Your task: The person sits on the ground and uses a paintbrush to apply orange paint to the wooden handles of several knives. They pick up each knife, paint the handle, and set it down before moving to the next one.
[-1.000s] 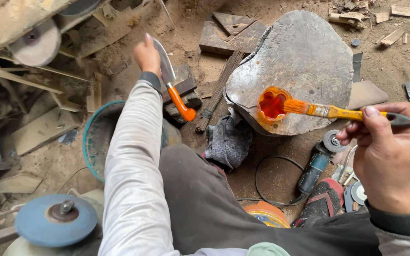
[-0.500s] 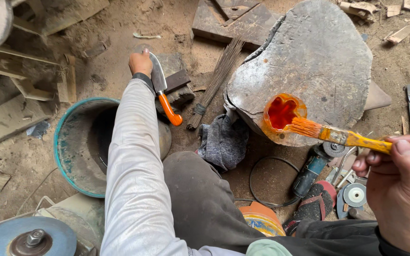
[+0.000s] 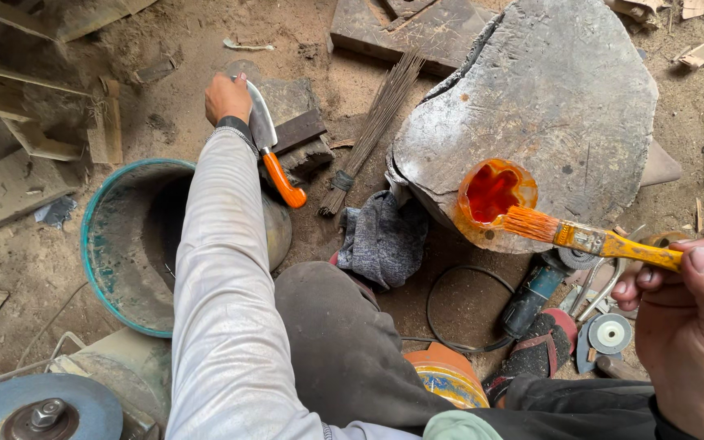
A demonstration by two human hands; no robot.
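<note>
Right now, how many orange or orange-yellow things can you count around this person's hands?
Orange-handled knife, in the left hand: 1
Paintbrush with orange bristles, in the right hand: 1
Small cup of red-orange liquid on the stone slab: 1
Total: 3

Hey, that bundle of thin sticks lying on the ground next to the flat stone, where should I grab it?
Grip the stick broom just above its bound lower end, coming from the left. There the sticks are gathered tight; the top fans loose, and the flat stone crowds its right side.
</note>
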